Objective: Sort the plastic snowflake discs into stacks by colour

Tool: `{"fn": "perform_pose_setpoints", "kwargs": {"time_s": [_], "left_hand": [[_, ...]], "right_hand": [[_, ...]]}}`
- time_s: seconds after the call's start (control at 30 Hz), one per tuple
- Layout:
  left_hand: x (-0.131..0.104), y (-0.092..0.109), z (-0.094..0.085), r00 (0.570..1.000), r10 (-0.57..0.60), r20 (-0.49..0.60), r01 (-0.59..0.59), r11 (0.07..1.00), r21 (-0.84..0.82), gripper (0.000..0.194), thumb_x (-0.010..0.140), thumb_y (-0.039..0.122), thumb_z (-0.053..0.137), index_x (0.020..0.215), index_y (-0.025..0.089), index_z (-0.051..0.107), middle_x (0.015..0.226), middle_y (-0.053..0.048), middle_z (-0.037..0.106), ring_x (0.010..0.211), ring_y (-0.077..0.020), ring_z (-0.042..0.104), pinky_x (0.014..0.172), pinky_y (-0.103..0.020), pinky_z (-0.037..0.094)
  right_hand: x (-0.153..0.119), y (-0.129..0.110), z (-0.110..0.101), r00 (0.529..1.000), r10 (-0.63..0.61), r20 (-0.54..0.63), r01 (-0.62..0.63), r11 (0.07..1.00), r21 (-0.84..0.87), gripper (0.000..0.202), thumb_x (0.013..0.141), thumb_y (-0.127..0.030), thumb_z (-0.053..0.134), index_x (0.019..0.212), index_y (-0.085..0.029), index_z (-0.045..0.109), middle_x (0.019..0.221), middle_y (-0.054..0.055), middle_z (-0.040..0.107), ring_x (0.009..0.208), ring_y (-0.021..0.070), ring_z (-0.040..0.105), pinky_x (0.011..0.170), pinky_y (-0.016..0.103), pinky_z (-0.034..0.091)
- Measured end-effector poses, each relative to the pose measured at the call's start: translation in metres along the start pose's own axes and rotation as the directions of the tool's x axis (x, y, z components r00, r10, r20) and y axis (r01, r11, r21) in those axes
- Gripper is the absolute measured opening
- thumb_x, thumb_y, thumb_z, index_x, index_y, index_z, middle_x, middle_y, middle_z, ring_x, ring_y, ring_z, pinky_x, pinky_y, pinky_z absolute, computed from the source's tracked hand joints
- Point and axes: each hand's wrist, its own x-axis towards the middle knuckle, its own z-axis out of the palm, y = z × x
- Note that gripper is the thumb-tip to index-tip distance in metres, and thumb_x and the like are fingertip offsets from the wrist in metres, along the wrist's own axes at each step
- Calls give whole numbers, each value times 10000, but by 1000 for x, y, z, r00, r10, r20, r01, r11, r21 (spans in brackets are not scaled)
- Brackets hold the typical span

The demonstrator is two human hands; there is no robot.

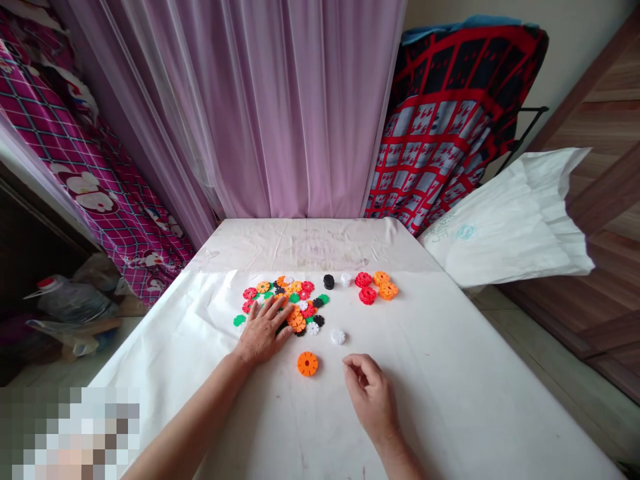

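My left hand (263,331) lies with its fingers spread on a pile of notched plastic discs (296,323) in orange, red, green, black and white. Part of the pile is hidden under it. My right hand (370,393) is closed near the table's front, thumb and fingers curled together; whatever is in them, if anything, is hidden. Between the hands sits an orange stack of discs (307,364). A white stack (339,337) is just beyond my right hand's fingertips.
Behind the right hand stand a black stack (329,281), a white stack (346,280), two red stacks (367,295) and two orange stacks (388,291). A white cloth (450,400) covers the table. A pale bag (515,220) leans at its right edge; curtains (300,107) hang behind.
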Motion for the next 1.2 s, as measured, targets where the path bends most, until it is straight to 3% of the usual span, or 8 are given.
{"fn": "perform_pose_setpoints", "kwargs": {"time_s": [0.2,0.33,0.47,0.57,0.67,0.83,1.0,1.2], "left_hand": [[-34,4,5,945,-233,-228,170,949,-264,515,982,469,312,1341,240,602,1505,-67,499,1439,-260,381,1197,-477,307],[-62,10,0,814,-498,-297,250,763,-596,498,966,504,343,1201,215,674,1363,-71,630,1299,-222,548,1144,-409,403],[-73,15,-9,713,-643,-278,223,584,-781,501,937,541,382,1130,195,688,1275,-79,683,1262,-233,577,1137,-412,405],[-75,15,-12,676,-706,-213,228,475,-850,506,935,558,385,1156,215,684,1280,-58,683,1271,-234,568,1145,-419,391],[-77,14,-10,641,-749,-168,205,377,-903,547,931,591,375,1197,215,671,1323,-63,657,1276,-238,562,1145,-423,386],[-83,12,-7,625,-774,-100,175,263,-949,588,908,631,392,1209,206,666,1344,-82,642,1241,-245,586,1121,-429,414],[-82,12,-6,634,-767,-101,120,227,-966,575,899,641,420,1197,220,675,1334,-79,649,1234,-252,589,1099,-431,434],[-81,8,2,644,-757,-111,122,245,-962,558,898,635,432,1175,222,685,1311,-84,662,1221,-251,598,1082,-421,447]], "right_hand": [[-7,-3,-3,999,5,35,-4,1000,-30,174,860,-289,523,794,-216,667,731,36,697,571,137,605,520,229,489],[-15,-1,-1,999,-45,16,46,995,-89,164,863,-260,518,820,-213,668,740,27,697,561,130,597,532,233,489],[-6,-3,0,982,-189,-5,182,956,-231,178,877,-195,497,869,-218,674,813,43,715,709,165,647,679,283,522],[25,-14,6,940,-325,106,341,879,-332,201,870,-148,527,919,-238,700,937,51,734,887,200,642,818,336,498],[67,-26,19,874,-352,336,466,802,-372,190,802,-129,630,903,-265,717,1001,32,733,950,217,604,818,341,463],[105,-34,42,781,-208,589,535,710,-458,132,702,-201,760,812,-246,704,828,40,709,910,231,571,760,327,400],[103,-41,45,713,-12,701,528,667,-526,141,807,-278,673,933,-224,706,984,64,719,1010,230,560,833,338,375],[98,-46,49,734,55,677,457,697,-552,218,820,-245,630,1028,-207,685,1040,82,717,1048,239,581,870,338,387]]}}
